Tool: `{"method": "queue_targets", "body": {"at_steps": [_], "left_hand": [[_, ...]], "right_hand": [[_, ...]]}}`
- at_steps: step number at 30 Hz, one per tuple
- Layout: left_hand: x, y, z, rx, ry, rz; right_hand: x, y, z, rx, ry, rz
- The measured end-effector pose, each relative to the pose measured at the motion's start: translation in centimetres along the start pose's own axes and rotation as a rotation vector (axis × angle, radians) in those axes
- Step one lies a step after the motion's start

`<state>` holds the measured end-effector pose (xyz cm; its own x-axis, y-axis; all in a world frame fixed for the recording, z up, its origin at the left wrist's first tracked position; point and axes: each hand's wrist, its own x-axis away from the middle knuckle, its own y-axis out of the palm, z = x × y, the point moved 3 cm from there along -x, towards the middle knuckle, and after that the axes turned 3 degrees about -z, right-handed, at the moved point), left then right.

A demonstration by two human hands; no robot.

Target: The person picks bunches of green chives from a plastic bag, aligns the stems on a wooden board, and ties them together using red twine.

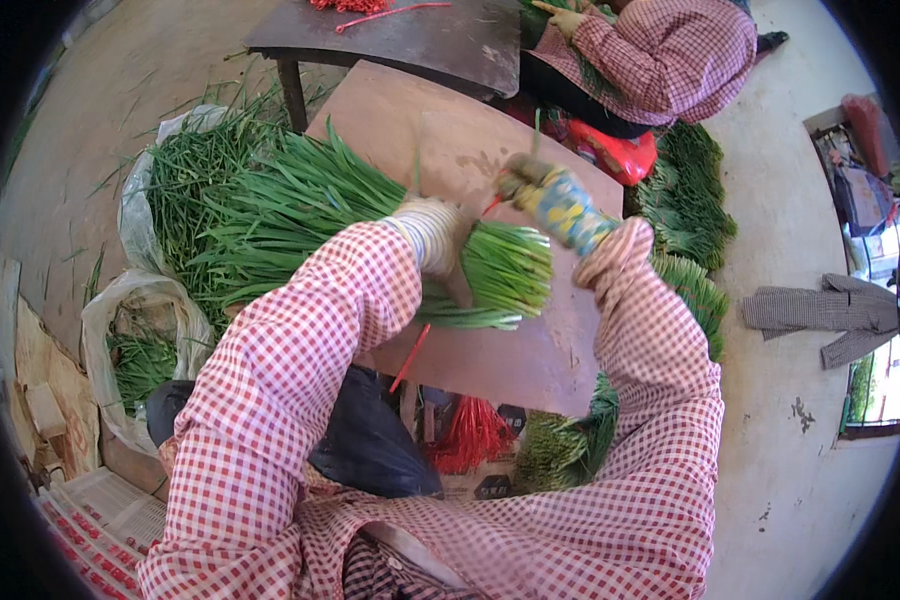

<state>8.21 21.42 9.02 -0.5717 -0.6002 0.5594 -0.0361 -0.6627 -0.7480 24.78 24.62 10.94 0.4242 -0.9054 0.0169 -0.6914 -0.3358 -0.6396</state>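
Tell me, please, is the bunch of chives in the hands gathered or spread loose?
Gathered: the left hand clasps the bunch of chives tightly, cut ends level; the right hand holds a red band beside it.

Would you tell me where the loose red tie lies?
In the head view, the red tie lies on the brown board, under the left sleeve, below the chive bundle.

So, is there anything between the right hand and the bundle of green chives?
Nothing visible is between them. The left hand grips the bundle of chives, and the right hand is just above its cut end, holding a thin red band; only bare board lies behind.
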Motion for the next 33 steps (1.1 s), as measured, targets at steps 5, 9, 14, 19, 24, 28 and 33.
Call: {"method": "queue_targets", "body": {"at_steps": [5, 9, 14, 19, 24, 28, 33], "left_hand": [[-2.3, 2.6, -2.0, -0.098, -0.055, 0.276], [0.6, 0.2, 0.0, 0.047, 0.129, 0.073], [0.3, 0.3, 0.2, 0.119, 0.117, 0.117], [0.4, 0.5, 0.1, 0.088, 0.159, 0.181], [-0.3, 0.9, -0.3, 0.043, 0.109, 0.183], [-1.0, 1.4, -0.7, 0.048, 0.016, 0.108], [1.4, 0.6, -0.6, 0.088, 0.065, 0.196]], "right_hand": [[4.7, 7.0, -3.7, 0.374, -0.127, 0.166], [7.5, 5.9, -5.9, 0.331, -0.072, 0.043], [15.0, 10.4, -4.7, 0.298, -0.242, -0.026], [15.7, 17.4, -2.4, 0.325, -0.2, -0.301], [16.7, 22.2, 3.5, 0.157, -0.079, -0.115], [16.3, 23.0, 6.1, 0.101, 0.003, 0.013], [19.9, 21.0, 1.5, 0.302, 0.004, 0.096]]}}
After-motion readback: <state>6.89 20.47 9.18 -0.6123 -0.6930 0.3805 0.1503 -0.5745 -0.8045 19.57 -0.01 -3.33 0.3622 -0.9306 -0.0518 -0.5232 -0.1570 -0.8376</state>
